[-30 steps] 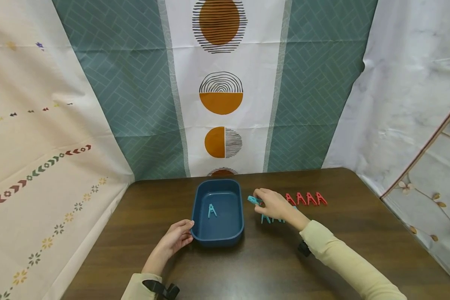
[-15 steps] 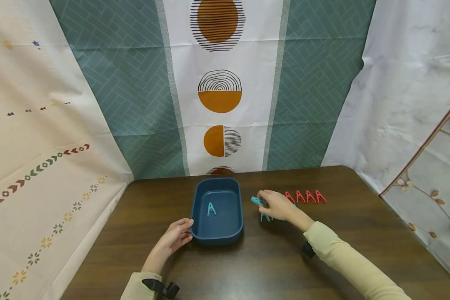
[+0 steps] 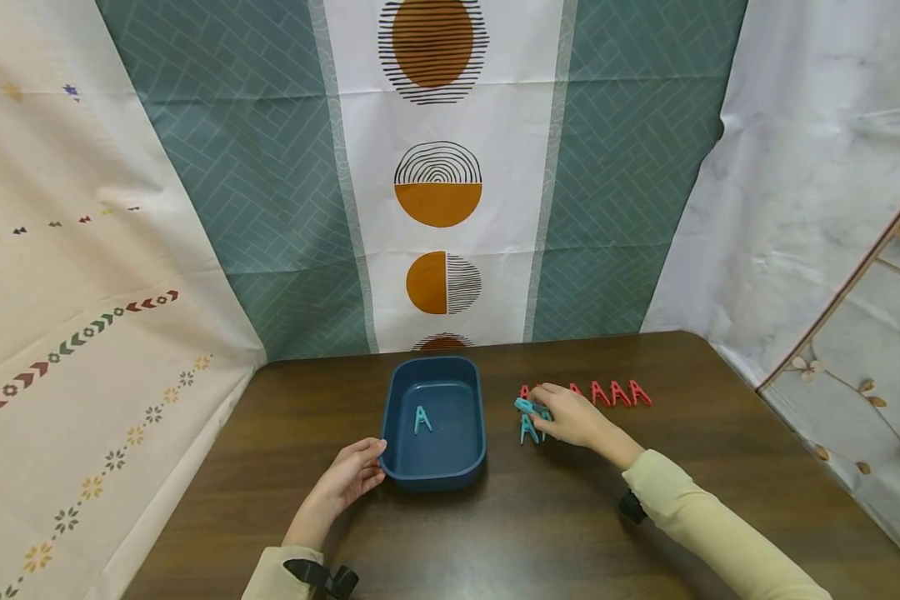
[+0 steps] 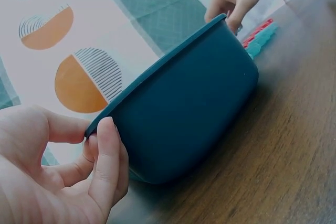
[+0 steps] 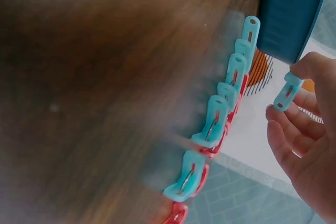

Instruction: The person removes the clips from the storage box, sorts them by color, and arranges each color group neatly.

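My left hand (image 3: 348,477) pinches the near-left rim of a dark blue plastic tub (image 3: 435,480); the left wrist view shows thumb and fingers on its lip (image 4: 173,56). One light-blue clothespin (image 3: 422,419) lies inside the tub. To the right of the tub, my right hand (image 3: 576,418) pinches another light-blue clothespin (image 5: 288,93) above the table. Below it stands a row of light-blue clothespins (image 3: 527,430), mostly hidden by the hand in the head view but visible in the right wrist view (image 5: 214,121). Behind them runs a row of red clothespins (image 3: 619,393), partly covered by the hand.
A dark brown wooden table (image 3: 465,550) carries everything. Patterned cloths (image 3: 450,200) hang behind it and at both sides. A black strap (image 3: 321,575) with a small device is on the left wrist.
My right hand has shifted slightly right, away from the tub, with the clothespin still held. Red clothespins at the row's left end have come into view. My left hand stays on the rim.
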A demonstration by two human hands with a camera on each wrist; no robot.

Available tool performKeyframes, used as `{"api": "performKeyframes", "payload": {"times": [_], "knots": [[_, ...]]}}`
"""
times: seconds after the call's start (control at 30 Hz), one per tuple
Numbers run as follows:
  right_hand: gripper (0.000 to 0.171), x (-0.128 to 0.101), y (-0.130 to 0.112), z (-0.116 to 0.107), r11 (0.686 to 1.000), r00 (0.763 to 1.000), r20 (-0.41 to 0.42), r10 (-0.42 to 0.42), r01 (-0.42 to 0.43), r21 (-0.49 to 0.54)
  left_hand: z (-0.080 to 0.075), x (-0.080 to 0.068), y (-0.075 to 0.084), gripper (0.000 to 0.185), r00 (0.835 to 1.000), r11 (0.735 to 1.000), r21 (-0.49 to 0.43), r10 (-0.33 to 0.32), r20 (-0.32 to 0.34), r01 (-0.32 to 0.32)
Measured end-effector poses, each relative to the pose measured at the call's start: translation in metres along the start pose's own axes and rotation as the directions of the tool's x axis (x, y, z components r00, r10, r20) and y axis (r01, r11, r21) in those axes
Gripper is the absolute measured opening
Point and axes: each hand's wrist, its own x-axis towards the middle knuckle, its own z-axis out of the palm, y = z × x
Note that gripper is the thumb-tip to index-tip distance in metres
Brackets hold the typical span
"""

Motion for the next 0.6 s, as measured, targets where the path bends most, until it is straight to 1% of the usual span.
{"api": "performKeyframes", "payload": {"times": [0.13,0.37,0.6], "knots": [[0.023,-0.004,0.005,-0.001,1.000,1.000,-0.014,0.005,-0.005,-0.012,0.000,0.001,0.000,0.015,1.000,1.000,0.003,0.000,0.001,0.000],[0.027,-0.013,0.017,-0.005,0.996,0.996,-0.091,0.013,-0.021,-0.086,0.001,0.001,0.000,0.014,1.000,1.000,0.010,0.002,0.007,-0.002],[0.029,-0.022,0.028,-0.009,0.992,0.993,-0.093,0.074,-0.083,-0.097,-0.001,0.001,-0.001,0.015,1.000,1.000,0.001,0.003,0.016,-0.003]]}}
